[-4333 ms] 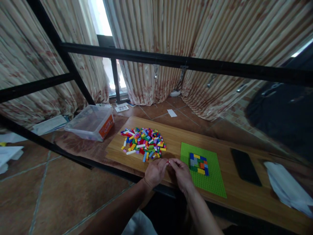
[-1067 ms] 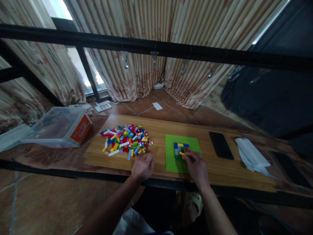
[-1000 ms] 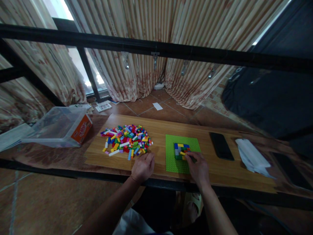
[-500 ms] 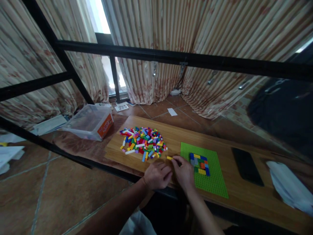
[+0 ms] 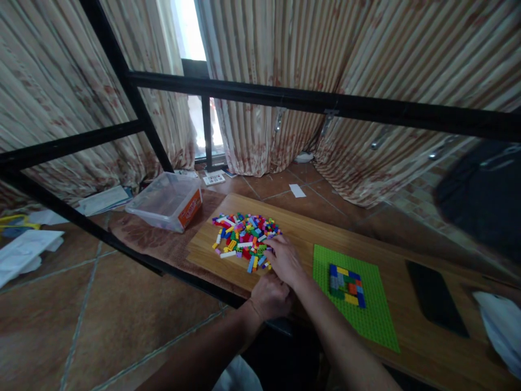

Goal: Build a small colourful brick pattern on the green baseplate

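Observation:
A heap of small coloured toy building bricks (image 5: pixel 241 237) lies on the wooden board. My right hand (image 5: pixel 284 259) reaches over the heap's right edge, fingers stretched out and a little apart among the bricks; nothing shows in its grasp. Just below it, my left hand (image 5: pixel 270 296) is closed near the board's front edge, partly under the right wrist, and whatever it holds is hidden. To the right lies a green studded baseplate (image 5: pixel 376 296). On it is a roughly square block of bricks (image 5: pixel 347 284) in blue, yellow, green, grey and orange.
A clear plastic box (image 5: pixel 163 203) with an orange label stands left of the wooden board (image 5: pixel 299 225). A dark flat slab (image 5: pixel 436 297) and a white bag-like thing (image 5: pixel 499 326) lie at the right. A black metal rail (image 5: pixel 244 91) crosses in front of the curtains.
My right hand has moved up and left from beside my left hand to the heap. The yellow brick it pinched is no longer visible. The camera view has shifted left.

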Available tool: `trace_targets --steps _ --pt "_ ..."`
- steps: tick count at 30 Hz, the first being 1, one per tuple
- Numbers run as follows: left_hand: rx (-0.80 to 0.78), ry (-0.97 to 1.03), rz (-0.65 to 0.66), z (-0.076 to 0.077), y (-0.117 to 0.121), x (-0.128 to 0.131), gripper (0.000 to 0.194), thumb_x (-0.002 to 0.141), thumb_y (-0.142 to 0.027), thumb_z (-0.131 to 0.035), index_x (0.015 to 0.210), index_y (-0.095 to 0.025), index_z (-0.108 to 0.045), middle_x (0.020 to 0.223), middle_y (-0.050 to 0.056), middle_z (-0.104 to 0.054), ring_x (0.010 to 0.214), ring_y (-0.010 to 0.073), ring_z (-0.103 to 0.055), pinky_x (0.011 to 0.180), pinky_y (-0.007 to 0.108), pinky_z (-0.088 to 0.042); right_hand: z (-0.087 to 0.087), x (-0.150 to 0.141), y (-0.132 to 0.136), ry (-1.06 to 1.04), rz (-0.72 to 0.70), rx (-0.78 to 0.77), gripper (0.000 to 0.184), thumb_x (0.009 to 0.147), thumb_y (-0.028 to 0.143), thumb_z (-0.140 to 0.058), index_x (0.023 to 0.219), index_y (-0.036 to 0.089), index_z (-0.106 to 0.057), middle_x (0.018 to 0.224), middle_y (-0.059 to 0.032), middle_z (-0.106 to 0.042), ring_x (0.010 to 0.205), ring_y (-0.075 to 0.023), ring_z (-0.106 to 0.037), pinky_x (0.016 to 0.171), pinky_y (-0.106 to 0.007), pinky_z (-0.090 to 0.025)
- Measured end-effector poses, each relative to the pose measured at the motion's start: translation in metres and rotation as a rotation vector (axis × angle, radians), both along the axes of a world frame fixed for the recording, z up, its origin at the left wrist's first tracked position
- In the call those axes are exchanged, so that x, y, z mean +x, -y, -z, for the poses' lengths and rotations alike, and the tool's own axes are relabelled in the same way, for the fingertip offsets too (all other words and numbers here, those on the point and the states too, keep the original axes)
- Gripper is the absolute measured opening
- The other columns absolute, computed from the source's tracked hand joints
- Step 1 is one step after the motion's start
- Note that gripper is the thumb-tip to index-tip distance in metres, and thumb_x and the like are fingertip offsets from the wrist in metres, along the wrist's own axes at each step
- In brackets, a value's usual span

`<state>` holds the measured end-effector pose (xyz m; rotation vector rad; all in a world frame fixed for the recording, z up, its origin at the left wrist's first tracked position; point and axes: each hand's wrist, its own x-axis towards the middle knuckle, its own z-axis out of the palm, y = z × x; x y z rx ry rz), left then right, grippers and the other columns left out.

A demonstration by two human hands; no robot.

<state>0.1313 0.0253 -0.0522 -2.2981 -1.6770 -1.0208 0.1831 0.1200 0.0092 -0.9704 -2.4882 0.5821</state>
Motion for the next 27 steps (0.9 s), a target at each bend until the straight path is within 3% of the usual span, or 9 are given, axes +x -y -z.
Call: trace_targets --steps 4,10,16,27 --pt "0.051 0.015 0.0 0.004 -0.002 0.0 0.012 0.071 -0.018 -0.055 0.072 -0.013 -0.066 0.068 0.011 -0.069 0.065 0.0231 -0.067 0.061 0.035 -0.054 0.002 -0.012 -0.003 0.059 -0.016 0.023 0.023 0.081 0.019 -0.06 0.102 0.022 -0.07 0.106 -0.0093 -0.06 0.103 -0.0252 -0.052 0.093 -0.039 -0.042" --pt "0.083 0.025 0.024 0.003 -0.003 -0.001 0.012 0.07 -0.017 -0.054 0.071 -0.012 -0.065 0.068 0.01 -0.069 0.066 0.0234 -0.067 0.064 0.035 -0.055 0.001 -0.01 -0.001 0.01 0.028 -0.044 0.009 0.08 0.014 -0.062 0.084 0.02 -0.067 0.098 -0.0054 -0.059 0.1 -0.0202 -0.052 0.092 -0.033 -0.041" --pt "0.055 0.004 0.019 -0.003 -0.002 -0.002 0.011 0.07 -0.016 -0.053 0.068 -0.014 -0.063 0.065 0.009 -0.068 0.062 0.0225 -0.066 0.061 0.035 -0.053 0.0 -0.008 0.001 -0.041 0.041 -0.083 0.011 0.08 0.011 -0.06 0.074 0.019 -0.063 0.092 -0.0037 -0.058 0.093 -0.0178 -0.052 0.087 -0.031 -0.04" --pt "0.01 -0.004 0.047 -0.003 -0.003 -0.003 0.009 0.07 -0.014 -0.053 0.067 -0.016 -0.061 0.064 0.007 -0.066 0.061 0.0209 -0.064 0.06 0.032 -0.051 0.005 -0.005 -0.002 -0.094 0.081 -0.119 0.013 0.076 0.008 -0.061 0.076 0.021 -0.062 0.083 -0.0014 -0.063 0.086 -0.0177 -0.055 0.08 -0.03 -0.041"
